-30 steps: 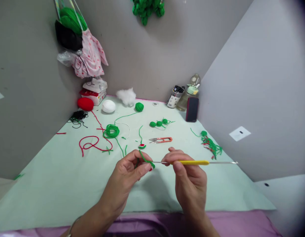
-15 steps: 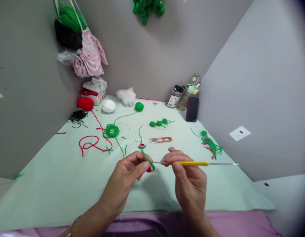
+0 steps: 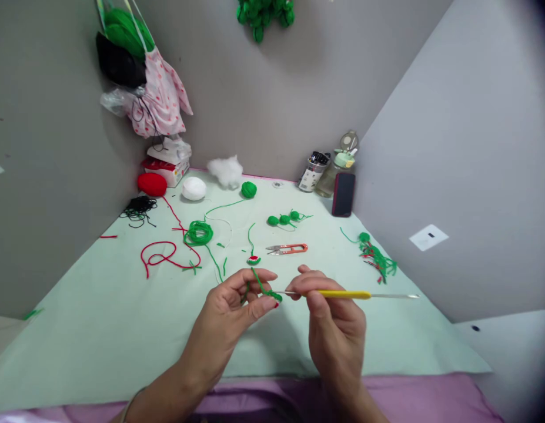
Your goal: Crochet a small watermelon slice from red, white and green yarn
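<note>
My left hand (image 3: pixel 230 314) pinches a small green and red crochet piece (image 3: pixel 273 296) between thumb and fingers, with green yarn running up over the fingers. In my right hand (image 3: pixel 334 317) is a crochet hook with a yellow handle (image 3: pixel 345 294); its left metal tip reaches the green edge of the piece, and its other metal end points right. Just beyond my hands lies a second small red, white and green piece (image 3: pixel 253 259) with a green tail. Orange thread snips (image 3: pixel 287 249) rest to the right of that piece.
Behind are a green yarn coil (image 3: pixel 199 233), red yarn ball (image 3: pixel 152 184), white ball (image 3: pixel 194 189), stuffing (image 3: pixel 226 172) and green ball (image 3: pixel 248 190). Small green balls (image 3: pixel 284 220) lie mid-table. At right are a phone (image 3: pixel 343 195), a bottle (image 3: pixel 327 181) and yarn scraps (image 3: pixel 378 260).
The crochet piece has tilted in my left hand, so its green edge faces up and less red shows. My left forefinger has lifted and stretched right. The hook has shifted slightly left and its right end dipped.
</note>
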Demonstrator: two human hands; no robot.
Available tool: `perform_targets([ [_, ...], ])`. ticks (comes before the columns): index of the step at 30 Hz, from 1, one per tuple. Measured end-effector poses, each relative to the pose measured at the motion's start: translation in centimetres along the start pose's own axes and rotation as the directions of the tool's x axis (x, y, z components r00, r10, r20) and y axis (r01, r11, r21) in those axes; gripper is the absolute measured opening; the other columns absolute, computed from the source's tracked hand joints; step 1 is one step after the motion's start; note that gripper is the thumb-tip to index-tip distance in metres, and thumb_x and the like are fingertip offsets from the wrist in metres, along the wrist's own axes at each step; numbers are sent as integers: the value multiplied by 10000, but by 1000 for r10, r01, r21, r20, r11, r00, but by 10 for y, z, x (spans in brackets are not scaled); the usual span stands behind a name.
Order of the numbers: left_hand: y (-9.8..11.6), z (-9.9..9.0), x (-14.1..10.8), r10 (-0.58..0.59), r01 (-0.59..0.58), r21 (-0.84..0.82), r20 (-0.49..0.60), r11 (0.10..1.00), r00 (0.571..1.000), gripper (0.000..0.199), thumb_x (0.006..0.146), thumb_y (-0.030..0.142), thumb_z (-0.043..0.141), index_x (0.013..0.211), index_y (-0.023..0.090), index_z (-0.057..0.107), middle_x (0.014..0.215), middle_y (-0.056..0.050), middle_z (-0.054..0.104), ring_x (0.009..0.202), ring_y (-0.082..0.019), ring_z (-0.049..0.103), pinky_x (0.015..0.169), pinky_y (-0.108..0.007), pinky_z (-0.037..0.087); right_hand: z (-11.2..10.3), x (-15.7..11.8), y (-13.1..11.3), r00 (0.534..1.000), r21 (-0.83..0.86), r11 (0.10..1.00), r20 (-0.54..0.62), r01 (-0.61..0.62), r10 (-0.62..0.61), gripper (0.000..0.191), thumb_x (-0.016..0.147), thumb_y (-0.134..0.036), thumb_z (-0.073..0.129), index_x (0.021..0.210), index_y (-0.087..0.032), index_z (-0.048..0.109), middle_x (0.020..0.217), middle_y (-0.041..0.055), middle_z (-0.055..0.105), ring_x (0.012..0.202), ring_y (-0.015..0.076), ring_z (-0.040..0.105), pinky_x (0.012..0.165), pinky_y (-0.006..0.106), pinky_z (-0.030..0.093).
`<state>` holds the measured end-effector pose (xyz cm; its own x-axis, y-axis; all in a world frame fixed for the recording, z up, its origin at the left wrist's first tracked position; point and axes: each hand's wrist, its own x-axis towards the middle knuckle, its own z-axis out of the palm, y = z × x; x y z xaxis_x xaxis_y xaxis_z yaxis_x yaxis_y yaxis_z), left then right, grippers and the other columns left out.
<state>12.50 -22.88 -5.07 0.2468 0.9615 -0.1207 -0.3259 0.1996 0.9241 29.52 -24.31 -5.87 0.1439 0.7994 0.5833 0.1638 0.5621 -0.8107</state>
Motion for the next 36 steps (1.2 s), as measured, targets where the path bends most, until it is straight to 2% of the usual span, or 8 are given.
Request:
perform_targets([
  [5, 1, 2, 0, -13, 13, -26, 12, 1000, 1000, 344, 825, 365, 917, 1155, 319, 830, 871, 21, 660, 804, -143, 531, 792, -272, 444, -1, -1, 5, 998, 60, 996, -13, -61, 62, 204, 1062, -278, 611, 971, -279, 793, 849, -4, 766, 832, 187, 712, 1128, 458, 482],
  [11, 0, 2, 0, -12, 12, -25, 12, 1000, 1000, 366, 827, 356, 914, 1179, 321, 822, 887, 19, 674, 824, -152, 555, 813, -286, 450, -2, -1, 5, 997, 122, 990, 19, -71, 69, 194, 1071, -267, 607, 1000, -288, 786, 850, -25, 761, 823, 163, 699, 1141, 407, 455],
  [17, -2, 1, 0, -44, 44, -45, -5, 998, 999, 563, 803, 377, 929, 1330, 303, 744, 908, 8, 678, 814, -162, 555, 803, -307, 443, -3, -1, 5, 996, 118, 989, 36, -89, 86, 192, 1068, -257, 613, 997, -284, 789, 861, -25, 766, 827, 161, 701, 1161, 403, 434],
  [23, 0, 2, -1, -37, 37, -16, -20, 999, 999, 565, 829, 356, 912, 1358, 304, 720, 873, 35, 630, 749, -127, 477, 755, -269, 417, -1, 0, 2, 1000, 55, 998, 14, -29, 28, 192, 1067, -254, 609, 985, -282, 781, 861, -26, 777, 837, 167, 713, 1159, 415, 439],
  [29, 2, 4, -2, -28, 29, 16, -47, 999, 998, 580, 819, 354, 915, 1361, 322, 710, 862, 47, 596, 714, -115, 460, 735, -254, 432, -5, 1, -1, 999, -30, 1000, 45, -4, 5, 197, 1062, -232, 596, 986, -277, 772, 862, -22, 780, 834, 180, 721, 1180, 464, 434],
  [36, 5, 2, -5, 34, -16, 179, -96, 984, 995, 536, 811, 374, 908, 1319, 340, 744, 800, 49, 579, 668, -125, 445, 675, -270, 419, -9, 0, -4, 989, -122, 986, 109, 110, -97, 183, 1050, -167, 587, 1043, -267, 740, 906, -18, 784, 844, 176, 732, 1193, 479, 424],
])
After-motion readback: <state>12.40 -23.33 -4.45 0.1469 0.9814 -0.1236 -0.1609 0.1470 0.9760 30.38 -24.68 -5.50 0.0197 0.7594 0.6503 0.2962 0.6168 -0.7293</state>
